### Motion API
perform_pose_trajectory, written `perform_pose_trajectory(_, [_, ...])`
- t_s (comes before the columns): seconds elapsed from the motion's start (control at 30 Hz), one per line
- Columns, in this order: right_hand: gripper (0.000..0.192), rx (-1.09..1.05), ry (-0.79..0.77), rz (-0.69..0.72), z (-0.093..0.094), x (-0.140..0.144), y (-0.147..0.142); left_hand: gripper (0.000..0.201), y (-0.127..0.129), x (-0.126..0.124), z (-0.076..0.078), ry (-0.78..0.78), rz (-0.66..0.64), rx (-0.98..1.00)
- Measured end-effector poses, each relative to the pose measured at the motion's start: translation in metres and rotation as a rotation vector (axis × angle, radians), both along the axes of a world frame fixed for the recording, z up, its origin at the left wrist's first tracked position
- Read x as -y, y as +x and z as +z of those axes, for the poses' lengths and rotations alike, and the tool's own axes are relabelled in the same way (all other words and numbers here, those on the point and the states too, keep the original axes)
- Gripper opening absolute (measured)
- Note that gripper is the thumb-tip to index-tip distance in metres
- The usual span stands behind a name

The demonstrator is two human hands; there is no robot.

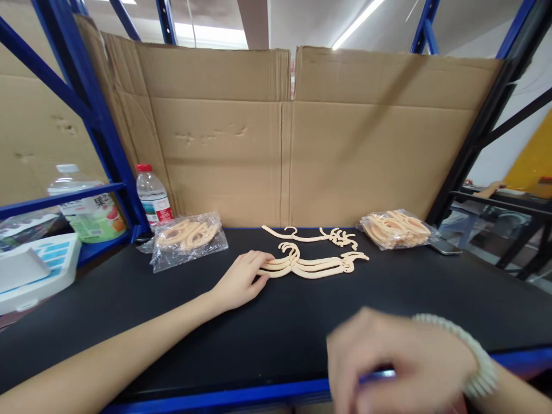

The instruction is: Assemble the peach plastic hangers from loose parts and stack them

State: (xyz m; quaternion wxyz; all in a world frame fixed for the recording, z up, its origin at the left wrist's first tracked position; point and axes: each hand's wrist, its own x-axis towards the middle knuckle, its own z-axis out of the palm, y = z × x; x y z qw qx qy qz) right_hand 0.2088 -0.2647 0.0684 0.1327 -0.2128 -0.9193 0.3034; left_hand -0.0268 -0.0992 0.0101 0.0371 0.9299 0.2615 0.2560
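Observation:
Several cream-coloured clothes hangers (317, 267) lie together on the black tabletop, their hooks pointing away from me. At their left end is my left hand (242, 280), its thumb on the near side and its fingers on the far side, closed on the hangers. My right hand (397, 359), with a pale coiled band on the wrist, is close to the camera over the table's front edge. It is smeared by motion, and I cannot make out whether it holds anything. Just behind the stack lie another hanger (280, 234) and a cluster of small cream pieces (342, 237).
Clear plastic bags of cream parts lie at left (190, 236) and right (394, 229). Beside the right bag is a flat phone-like object (444, 246). A red-capped bottle (154, 198) and a larger juice bottle (92, 207) stand at left. Cardboard (224, 144) walls the back.

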Motion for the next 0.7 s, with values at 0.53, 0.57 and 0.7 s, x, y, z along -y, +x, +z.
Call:
perform_pose_trajectory(0.53, [0.031,0.164,0.601,-0.828,-0.06,-0.192,0.087,0.029,-0.004,-0.01,-0.006,-0.102,0.082,0.14])
perform_pose_trajectory(0.57, [0.035,0.186,0.597,-0.844,-0.062,-0.193,0.092,0.029,-0.003,-0.01,-0.006,-0.11,0.089,0.148])
perform_pose_trajectory(0.7, [0.044,0.271,0.56,-0.868,-0.074,-0.198,0.104,0.029,-0.001,-0.008,-0.005,-0.171,0.097,0.17])
